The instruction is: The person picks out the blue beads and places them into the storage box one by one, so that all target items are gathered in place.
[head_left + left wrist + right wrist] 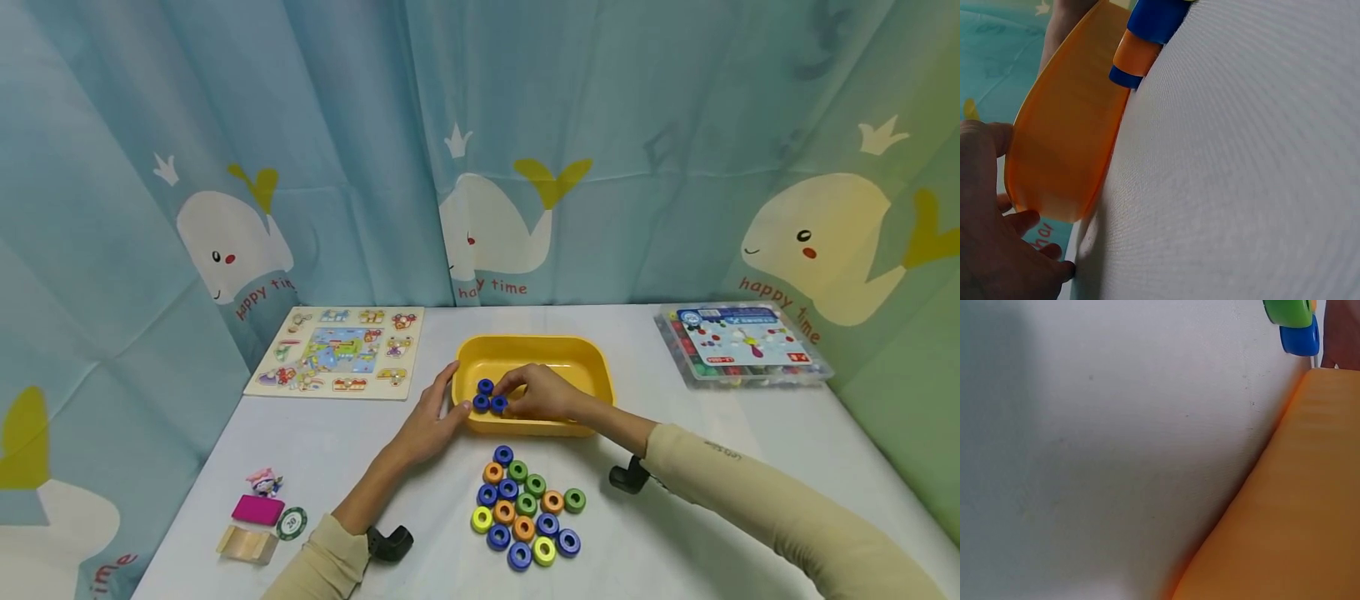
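Note:
A yellow plastic tray [577, 346] stands on the white table, and my left hand [435, 421] holds its left end. In the left wrist view the thumb lies at the rim and other fingers touch the outer wall. My right hand [543, 393] reaches over the front rim into the tray. Its curled fingers pinch a blue ring [498, 405]; the fingertips are partly hidden. Beside that ring, at the tray's left end, lie two more blue rings, one in front [482, 403] and one behind [486, 387]. The right wrist view catches mainly the tray's outer wall [1310, 500].
In front of the tray several blue, orange, green and yellow rings [523, 528] lie grouped. A wooden picture puzzle [408, 354] is at back left, a clear bead case [742, 337] at back right. Front left hold a figurine [264, 482], pink block [257, 510], wooden piece [247, 544] and round chip [292, 523].

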Action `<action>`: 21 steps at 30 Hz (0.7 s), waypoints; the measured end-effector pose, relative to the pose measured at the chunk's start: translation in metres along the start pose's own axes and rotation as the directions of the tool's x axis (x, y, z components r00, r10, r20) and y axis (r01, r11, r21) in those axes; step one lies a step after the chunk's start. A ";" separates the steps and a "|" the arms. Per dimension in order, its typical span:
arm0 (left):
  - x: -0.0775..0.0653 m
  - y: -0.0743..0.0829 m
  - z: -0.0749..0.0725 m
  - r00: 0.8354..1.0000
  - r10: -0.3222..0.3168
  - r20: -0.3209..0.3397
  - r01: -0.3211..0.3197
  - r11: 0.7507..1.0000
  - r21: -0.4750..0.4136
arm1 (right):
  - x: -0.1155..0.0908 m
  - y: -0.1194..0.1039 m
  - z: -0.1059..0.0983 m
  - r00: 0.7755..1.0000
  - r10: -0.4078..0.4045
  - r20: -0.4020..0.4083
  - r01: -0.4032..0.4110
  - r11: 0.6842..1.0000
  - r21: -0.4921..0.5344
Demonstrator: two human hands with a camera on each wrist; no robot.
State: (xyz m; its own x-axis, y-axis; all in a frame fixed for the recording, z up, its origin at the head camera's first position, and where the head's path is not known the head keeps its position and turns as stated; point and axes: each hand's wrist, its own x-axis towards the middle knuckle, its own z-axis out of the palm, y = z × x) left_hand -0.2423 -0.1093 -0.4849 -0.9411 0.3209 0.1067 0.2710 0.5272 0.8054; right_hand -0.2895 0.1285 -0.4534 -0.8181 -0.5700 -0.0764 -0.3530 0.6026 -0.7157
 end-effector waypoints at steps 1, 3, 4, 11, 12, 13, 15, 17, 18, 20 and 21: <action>0.000 0.000 0.000 1.000 -0.002 0.001 0.002 1.000 -0.001 | 0.000 0.000 0.000 1.000 0.004 0.002 -0.004 1.000 -0.002; 0.000 0.001 0.000 1.000 -0.006 0.003 0.006 1.000 -0.005 | 0.000 0.000 0.000 1.000 0.006 0.005 -0.006 1.000 -0.009; 0.000 0.001 0.000 1.000 -0.008 0.003 0.008 1.000 -0.007 | 0.000 0.000 -0.001 1.000 0.004 0.007 -0.004 1.000 -0.011; -0.001 0.001 0.001 1.000 -0.010 0.001 0.010 1.000 -0.018 | -0.010 -0.005 -0.014 0.996 -0.023 -0.085 0.023 1.000 -0.007; -0.001 0.001 0.001 1.000 -0.008 0.000 0.008 1.000 -0.017 | -0.014 -0.007 -0.018 0.994 -0.032 -0.108 0.033 0.999 0.001; -0.001 0.001 0.001 1.000 -0.007 0.000 0.007 1.000 -0.018 | -0.018 -0.010 -0.020 0.991 -0.044 -0.127 0.046 0.999 0.011; -0.001 0.001 0.001 1.000 -0.001 -0.002 0.001 1.000 -0.019 | -0.028 -0.018 -0.025 0.986 -0.074 -0.149 0.081 0.996 0.039; -0.001 0.001 0.001 1.000 0.003 -0.004 -0.003 1.000 -0.016 | -0.039 -0.027 -0.028 0.982 -0.105 -0.159 0.116 0.992 0.058; -0.001 0.001 0.000 1.000 0.005 -0.004 -0.005 1.000 -0.016 | -0.045 -0.032 -0.029 0.979 -0.124 -0.162 0.134 0.989 0.057; 0.000 0.001 0.000 1.000 0.016 -0.005 -0.016 1.000 -0.016 | -0.056 -0.040 -0.029 0.972 -0.163 -0.169 0.172 0.984 0.042; 0.000 0.001 0.000 1.000 0.020 -0.005 -0.020 1.000 -0.016 | -0.062 -0.044 -0.029 0.969 -0.178 -0.170 0.186 0.982 0.033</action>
State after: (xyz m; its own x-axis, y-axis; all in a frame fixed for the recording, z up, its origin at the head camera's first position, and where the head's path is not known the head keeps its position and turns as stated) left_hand -0.2418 -0.1088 -0.4846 -0.9364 0.3277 0.1257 0.2868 0.5078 0.8123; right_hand -0.2365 0.1535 -0.3972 -0.8073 -0.5647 0.1712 -0.4837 0.4671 -0.7402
